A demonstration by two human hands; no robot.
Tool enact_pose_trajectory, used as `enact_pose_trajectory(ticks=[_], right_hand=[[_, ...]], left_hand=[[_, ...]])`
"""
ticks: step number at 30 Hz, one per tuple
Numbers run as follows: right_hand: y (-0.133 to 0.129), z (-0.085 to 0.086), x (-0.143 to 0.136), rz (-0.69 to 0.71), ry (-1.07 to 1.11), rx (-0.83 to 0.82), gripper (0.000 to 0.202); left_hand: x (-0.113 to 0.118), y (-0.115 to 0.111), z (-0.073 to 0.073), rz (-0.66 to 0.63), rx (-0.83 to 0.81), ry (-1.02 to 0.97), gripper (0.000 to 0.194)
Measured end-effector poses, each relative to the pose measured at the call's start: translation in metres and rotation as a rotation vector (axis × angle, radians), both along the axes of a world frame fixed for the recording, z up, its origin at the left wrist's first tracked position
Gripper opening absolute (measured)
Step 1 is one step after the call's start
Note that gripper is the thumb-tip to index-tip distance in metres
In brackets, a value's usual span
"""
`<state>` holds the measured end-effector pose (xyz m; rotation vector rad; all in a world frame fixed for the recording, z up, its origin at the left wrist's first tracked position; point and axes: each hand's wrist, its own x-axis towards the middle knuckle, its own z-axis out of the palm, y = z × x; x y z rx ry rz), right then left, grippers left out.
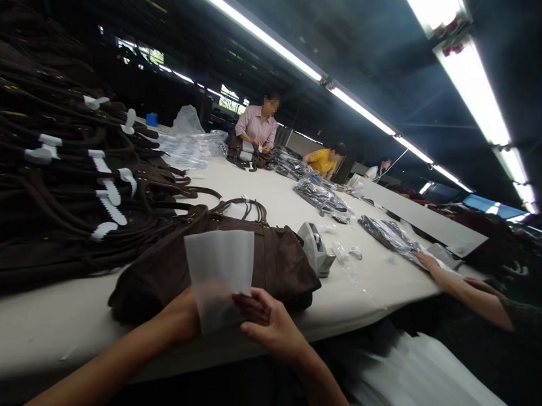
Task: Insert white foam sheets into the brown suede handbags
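Translucent sheet [220, 270] is standing roughly upright in front of the brown bag [282, 256], covering part of its near side. The left hand [192, 312] is reaching behind the sheet; its fingers are showing only faintly, so whether they are gripping cannot be told. The right hand [269, 324] is holding its fingers loosely curled, thumb apart, with fingertips meeting the sheet's lower right side. The bag is lying on the pale desk [367, 285], handles up, and a grey device [317, 249] is sitting just beside its right end. To the left, a tall pile of brown bags [53, 204] is showing white wrappings [111, 205]. Farther right, another person's hand [426, 261] is touching a plastic-wrapped bundle [390, 234]. Across the desk, a person in a pink shirt [257, 126] is handling dark items [247, 156].
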<state>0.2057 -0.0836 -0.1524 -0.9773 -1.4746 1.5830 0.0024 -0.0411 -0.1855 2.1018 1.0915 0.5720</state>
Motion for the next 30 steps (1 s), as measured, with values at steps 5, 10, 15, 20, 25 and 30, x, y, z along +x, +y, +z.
enact_pose_trajectory(ticks=[5, 10, 15, 20, 25, 30], right_hand=[[0.019, 0.031, -0.010, -0.252, -1.053, 0.527, 0.037], [0.072, 0.037, -0.001, -0.151, -1.249, 0.501, 0.045], [0.113, -0.005, 0.009, 0.087, -0.987, 0.047, 0.045], [0.112, -0.013, -0.004, 0.060, -1.262, 0.356, 0.039], [0.162, 0.027, -0.014, 0.255, -1.218, 0.228, 0.034], [0.271, 0.049, -0.035, -0.252, -0.987, 0.314, 0.019]], left_hand=[[-0.028, -0.005, 0.017, -0.119, -0.094, -0.157, 0.041], [-0.036, -0.003, 0.033, -0.061, -0.252, -0.257, 0.050], [-0.025, 0.006, 0.024, 0.223, -0.286, -0.141, 0.058], [0.003, 0.041, 0.012, 0.468, -0.162, 0.101, 0.019], [0.014, 0.090, 0.004, 0.547, -0.283, 0.123, 0.019], [0.013, 0.103, -0.010, 0.488, -0.361, -0.165, 0.025]])
